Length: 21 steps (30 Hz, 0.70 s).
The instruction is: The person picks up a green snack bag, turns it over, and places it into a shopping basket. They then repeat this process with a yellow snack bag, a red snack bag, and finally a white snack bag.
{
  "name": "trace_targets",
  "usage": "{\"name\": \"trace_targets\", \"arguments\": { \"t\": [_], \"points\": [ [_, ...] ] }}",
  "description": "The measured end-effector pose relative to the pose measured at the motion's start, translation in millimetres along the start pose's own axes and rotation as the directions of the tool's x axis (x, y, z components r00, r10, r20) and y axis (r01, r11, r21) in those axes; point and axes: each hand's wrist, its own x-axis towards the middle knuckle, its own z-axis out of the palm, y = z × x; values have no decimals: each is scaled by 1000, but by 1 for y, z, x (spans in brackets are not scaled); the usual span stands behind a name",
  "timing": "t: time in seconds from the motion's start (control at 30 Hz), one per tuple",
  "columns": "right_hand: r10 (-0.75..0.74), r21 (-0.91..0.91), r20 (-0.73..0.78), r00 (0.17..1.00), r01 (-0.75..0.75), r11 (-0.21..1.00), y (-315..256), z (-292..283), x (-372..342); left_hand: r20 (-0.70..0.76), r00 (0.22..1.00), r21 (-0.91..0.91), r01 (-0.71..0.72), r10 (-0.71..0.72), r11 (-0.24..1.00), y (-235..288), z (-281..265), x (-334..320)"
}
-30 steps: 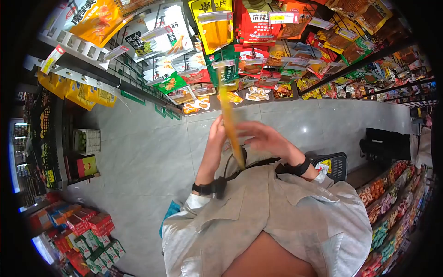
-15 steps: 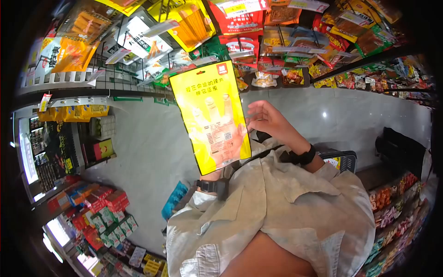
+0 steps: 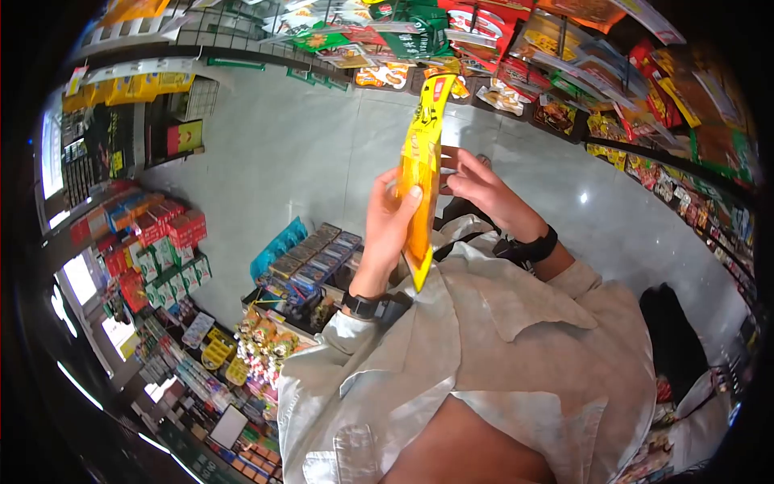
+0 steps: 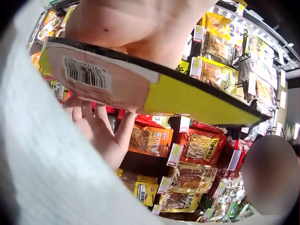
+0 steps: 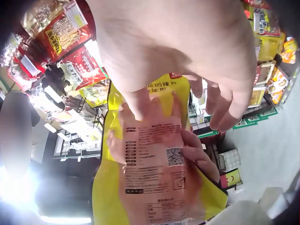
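Note:
A yellow snack bag (image 3: 421, 153) stands nearly edge-on to the head camera in my left hand (image 3: 384, 230). The left thumb presses on one face, and in the right wrist view fingertips (image 5: 201, 154) wrap round its edge. That view shows the printed back with small text and a square code; the left wrist view shows a barcode near the bottom edge. My right hand (image 3: 492, 198) hovers beside the bag, fingers loosely bent. Its thumb (image 5: 138, 105) overlaps the bag's upper part in the right wrist view.
Racks of hanging snack packets (image 3: 484, 32) stand ahead and to the right. Stacked red and green boxes (image 3: 173, 242) and small goods (image 3: 306, 258) are on the left. Grey tiled floor (image 3: 298, 153) lies between. Another person's dark-clothed legs (image 3: 673, 339) are at right.
The bag has turned from edge-on to its printed back facing the head camera, then to nearly edge-on again. My view has swung, bringing more goods in at the left. My left hand keeps its grip.

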Motion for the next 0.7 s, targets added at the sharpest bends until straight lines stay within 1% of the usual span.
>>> {"name": "trace_targets", "arguments": {
  "t": [0.03,0.07,0.1,0.17,0.2,0.3,0.4,0.5,0.6,0.7],
  "points": [
    [-11,-13,9,1000,11,1000,-2,0,0,-45,998,29,-33,34,999,3,4,-1],
    [-32,12,49,998,32,999,-3,-1,0,-86,994,60,-64,69,996,5,7,0],
    [-57,37,85,995,54,998,-6,1,0,-129,986,35,-102,105,994,3,7,2],
    [-107,106,170,980,90,990,-12,6,-2,-147,977,48,-149,154,988,2,7,4],
    [-106,89,192,976,90,992,-14,11,-4,-153,973,54,-169,176,984,0,7,4],
    [-84,36,227,970,78,996,-8,20,-8,-124,977,139,-154,172,978,0,-2,8],
    [-46,-96,101,994,56,994,9,26,-4,-49,991,101,-118,123,988,9,-12,13],
    [-58,-133,-72,996,48,990,10,50,-6,54,990,74,-135,131,988,17,-34,15],
    [-171,-107,-12,985,169,980,28,75,4,164,970,179,-208,180,962,16,-70,20],
    [-225,-251,-76,971,200,947,46,119,19,236,952,316,-264,193,911,19,-107,21]
  ]
}}
